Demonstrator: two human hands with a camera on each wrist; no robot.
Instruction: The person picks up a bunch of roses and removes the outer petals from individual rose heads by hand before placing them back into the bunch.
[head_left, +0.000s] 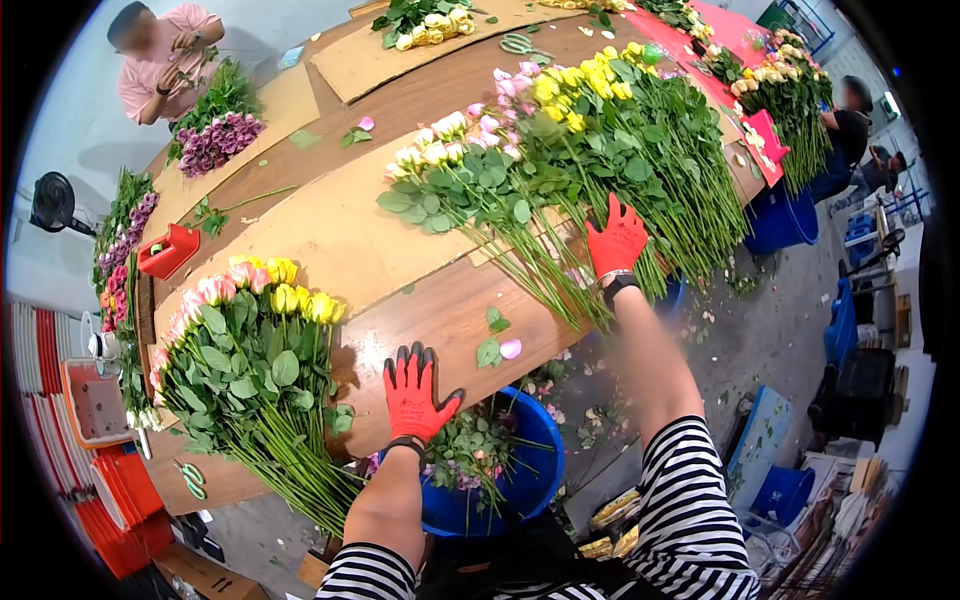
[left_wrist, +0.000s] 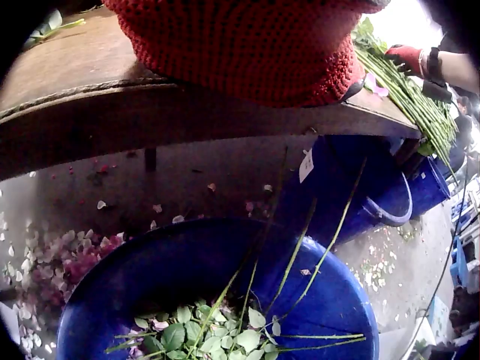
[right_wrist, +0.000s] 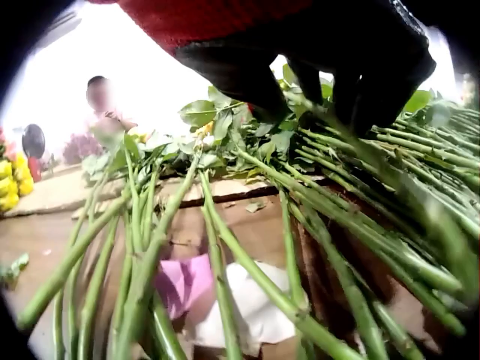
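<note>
My left hand [head_left: 412, 398], in a red glove with dark fingertips, lies palm down with spread fingers on the table's front edge. Beside it on the left is a bunch of pink and yellow roses [head_left: 245, 360]. My right hand [head_left: 617, 240], gloved alike, is over the stems of a larger rose pile [head_left: 640, 170], fingers apart. Seen from the right wrist, its dark fingertips [right_wrist: 367, 97] point down among leaves and green stems [right_wrist: 225, 277]. A blurred stem [right_wrist: 420, 202] passes just under them. Pale pink roses [head_left: 435, 150] lie left of that hand.
Below the table edge stands a blue bucket [head_left: 545, 440] holding leaves and cut stems. Green-handled scissors [head_left: 190, 480] lie at the left corner, a red tape dispenser [head_left: 168, 252] further back. Cardboard sheets [head_left: 330, 225] cover part of the table [head_left: 440, 310]. A person [head_left: 165, 60] stands across it.
</note>
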